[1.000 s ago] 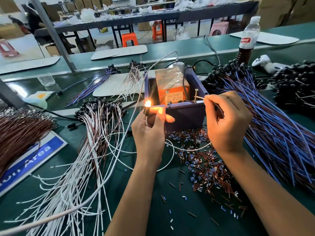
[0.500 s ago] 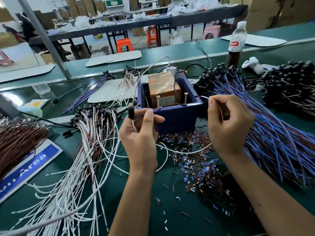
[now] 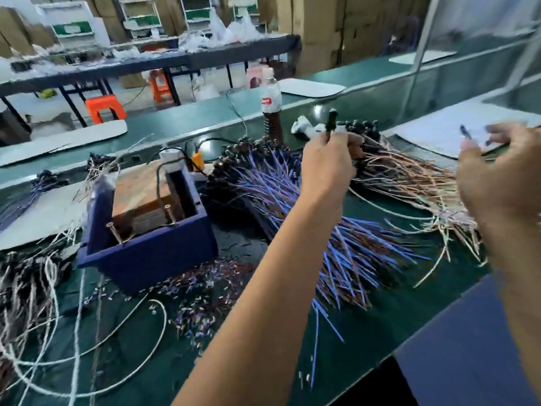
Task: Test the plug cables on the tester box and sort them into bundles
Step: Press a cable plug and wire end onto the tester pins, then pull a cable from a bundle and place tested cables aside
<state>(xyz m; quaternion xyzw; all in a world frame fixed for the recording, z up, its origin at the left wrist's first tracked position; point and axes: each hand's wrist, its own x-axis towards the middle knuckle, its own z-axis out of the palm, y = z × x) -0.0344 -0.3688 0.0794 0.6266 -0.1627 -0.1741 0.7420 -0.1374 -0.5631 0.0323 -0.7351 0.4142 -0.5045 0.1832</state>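
Plug cable (image 3: 332, 126) up in the air, far right of the tester box (image 3: 140, 256), over the black heads of the cable piles. Pinched in the left hand (image 3: 328, 168), fingers curled round it, black plug end poking straight up above the fingers.

Right hand (image 3: 497, 177) up too, well apart from the left, out over the right edge of the table (image 3: 360, 335). Fingers bent and a bit spread. Too blurry to tell if holding a wire or nothing.

Blue tester box on the green table, off to the left, touched by no hand. Orange-brown block (image 3: 140, 189) inside it. Two metal pins (image 3: 112, 231) sticking up near its front wall.

Big bundle of blue wires (image 3: 307, 200) right of the box, black plugs at the far end, under the left arm. Bundle of brown and white wires (image 3: 409, 177) just beside it, under the two hands. Pile of white wires (image 3: 35, 288) left of the box.

Lots of tiny cut bits (image 3: 205, 288) on the table in front of the box.

Drink bottle (image 3: 270, 104) standing upright behind the blue bundle. White flat board (image 3: 448, 133) at the far right, behind the right hand.
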